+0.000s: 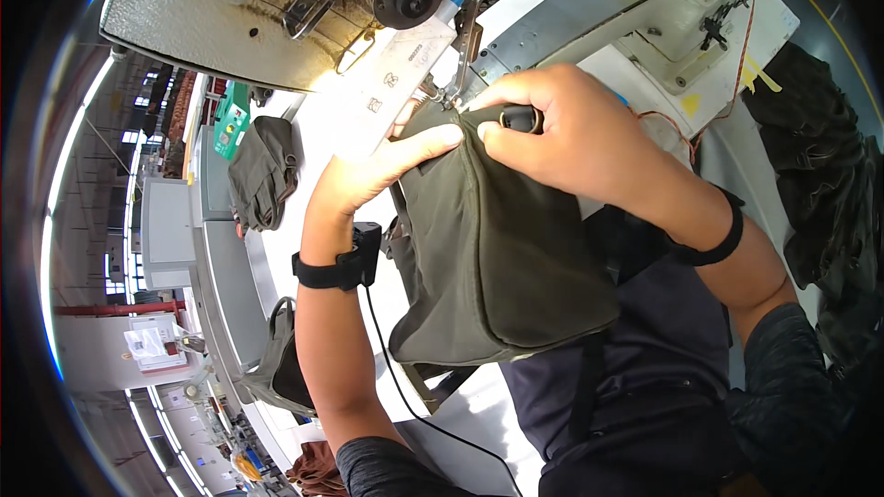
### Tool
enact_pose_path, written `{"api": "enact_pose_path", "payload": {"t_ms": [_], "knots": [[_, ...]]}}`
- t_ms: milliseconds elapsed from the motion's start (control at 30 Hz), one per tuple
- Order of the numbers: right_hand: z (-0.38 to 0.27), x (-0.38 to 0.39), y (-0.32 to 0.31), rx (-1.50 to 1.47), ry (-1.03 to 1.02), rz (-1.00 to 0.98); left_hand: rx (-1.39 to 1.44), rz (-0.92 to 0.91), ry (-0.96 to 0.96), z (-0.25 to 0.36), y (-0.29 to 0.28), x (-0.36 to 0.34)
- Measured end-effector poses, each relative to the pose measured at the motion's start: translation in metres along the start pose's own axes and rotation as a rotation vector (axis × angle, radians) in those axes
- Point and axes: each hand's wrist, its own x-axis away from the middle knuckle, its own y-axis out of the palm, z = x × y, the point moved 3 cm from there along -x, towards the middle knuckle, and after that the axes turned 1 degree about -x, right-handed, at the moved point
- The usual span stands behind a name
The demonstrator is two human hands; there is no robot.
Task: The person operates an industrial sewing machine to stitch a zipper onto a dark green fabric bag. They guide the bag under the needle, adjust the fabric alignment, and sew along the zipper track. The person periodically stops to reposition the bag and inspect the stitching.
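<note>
- A workroom with strip lights is seen beyond the left end of the sewing machine [203, 9], and a white counter [308, 161] is spread below it.
- A folded dark-green fabric piece [264, 170] is laid on the counter, left of and below the sewing machine.
- The olive bag [474, 248] is gripped by the left hand [368, 170] just below the sewing machine's presser foot, its thumb pressed on the cloth; the other fingers are partly hidden.
- The bag is hung on the near side of the sewing machine, top edge at the foot; whether it is clamped there cannot be told. It should be found light, soft and floppy, not fragile, and is best held by the thick seam.
- By the right hand [571, 133], below the sewing machine, that seam appears pinched between thumb and forefinger; a small black object [521, 120] is cradled.
- Dark fabric [820, 166] is heaped right of the sewing machine.
</note>
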Motion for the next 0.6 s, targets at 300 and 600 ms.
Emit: {"api": "enact_pose_path", "payload": {"t_ms": [300,600], "knots": [[0.011,-0.011,-0.016,0.462,-0.637,0.339,-0.061,-0.026,0.1,0.008,0.005,-0.002],[0.018,-0.024,-0.014,0.264,-0.537,0.312,-0.061,-0.042,0.107,0.011,0.005,-0.004]]}}
